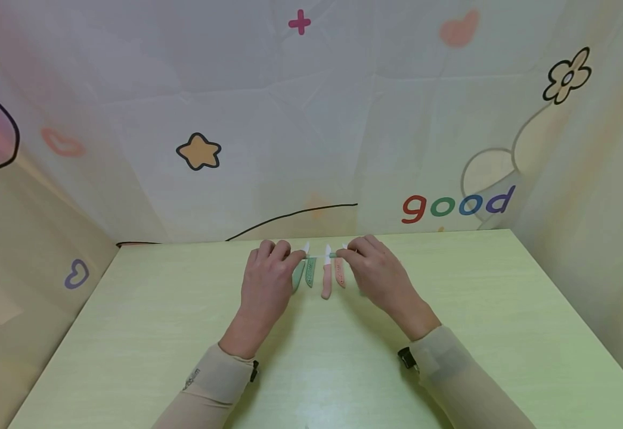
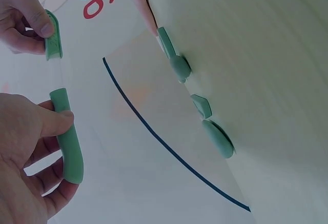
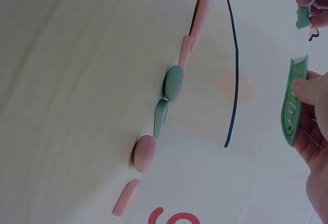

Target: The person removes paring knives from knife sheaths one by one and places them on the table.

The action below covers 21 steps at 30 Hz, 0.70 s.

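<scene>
My left hand (image 1: pixel 270 274) grips the green handle (image 2: pixel 72 142) of a knife, thumb on one side and fingers curled behind. Its pale blade (image 2: pixel 57 74) spans the gap to a green sheath (image 3: pixel 294 101) with raised lettering, which my right hand (image 1: pixel 378 271) pinches. The blade's tip end is hidden by the sheath. Both hands hold the two parts in line above the far part of the table. Below them lie another green-handled knife (image 1: pixel 297 277), a green sheath (image 1: pixel 310 273), a pink-handled knife (image 1: pixel 326 283) and a pink sheath (image 1: pixel 340 274).
The light wooden table (image 1: pixel 311 369) ends at a patterned curtain (image 1: pixel 311 149) behind the knives. Part of a green thing (image 1: pixel 362 292) shows beneath my right hand. In the right wrist view a pink handle end (image 3: pixel 145 154) and a pink sheath (image 3: pixel 126 198) lie in the row.
</scene>
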Motion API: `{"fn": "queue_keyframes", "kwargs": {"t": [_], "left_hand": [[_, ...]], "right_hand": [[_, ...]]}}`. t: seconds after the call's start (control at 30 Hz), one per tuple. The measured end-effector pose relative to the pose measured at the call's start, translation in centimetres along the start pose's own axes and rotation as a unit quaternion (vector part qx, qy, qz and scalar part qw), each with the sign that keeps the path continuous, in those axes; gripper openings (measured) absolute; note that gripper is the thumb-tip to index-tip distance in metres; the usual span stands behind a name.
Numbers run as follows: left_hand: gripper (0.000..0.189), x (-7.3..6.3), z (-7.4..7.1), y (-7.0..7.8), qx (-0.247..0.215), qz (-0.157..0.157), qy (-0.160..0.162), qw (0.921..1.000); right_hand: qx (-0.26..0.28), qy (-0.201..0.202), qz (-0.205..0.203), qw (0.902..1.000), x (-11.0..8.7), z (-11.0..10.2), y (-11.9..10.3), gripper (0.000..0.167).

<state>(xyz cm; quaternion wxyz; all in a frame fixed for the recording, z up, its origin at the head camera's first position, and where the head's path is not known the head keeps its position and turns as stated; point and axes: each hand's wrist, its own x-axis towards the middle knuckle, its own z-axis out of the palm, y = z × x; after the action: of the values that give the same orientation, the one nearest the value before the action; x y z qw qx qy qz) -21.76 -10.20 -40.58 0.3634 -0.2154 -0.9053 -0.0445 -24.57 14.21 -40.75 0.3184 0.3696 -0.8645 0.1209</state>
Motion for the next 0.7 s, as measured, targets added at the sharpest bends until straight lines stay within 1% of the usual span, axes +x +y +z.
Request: {"fn": "queue_keyframes", "kwargs": {"t": [0.13,0.5,0.7], "left_hand": [[0.039,0.03,-0.01,-0.06,-0.005,-0.006,-0.001,1.0000],[0.035,0.07,-0.13,-0.12,-0.008,-0.007,0.007,0.9999],[0.034,0.08,-0.16,-0.28,-0.010,-0.010,0.007,0.9999]], "right_hand": [[-0.003,-0.001,0.003,1.0000,-0.02,-0.04,0.02,0.032],[-0.010,-0.003,0.003,0.9999,-0.01,-0.23,0.06,0.033],[-0.011,-0.003,0.006,0.9999,-0.01,-0.31,0.12,0.032]]}}
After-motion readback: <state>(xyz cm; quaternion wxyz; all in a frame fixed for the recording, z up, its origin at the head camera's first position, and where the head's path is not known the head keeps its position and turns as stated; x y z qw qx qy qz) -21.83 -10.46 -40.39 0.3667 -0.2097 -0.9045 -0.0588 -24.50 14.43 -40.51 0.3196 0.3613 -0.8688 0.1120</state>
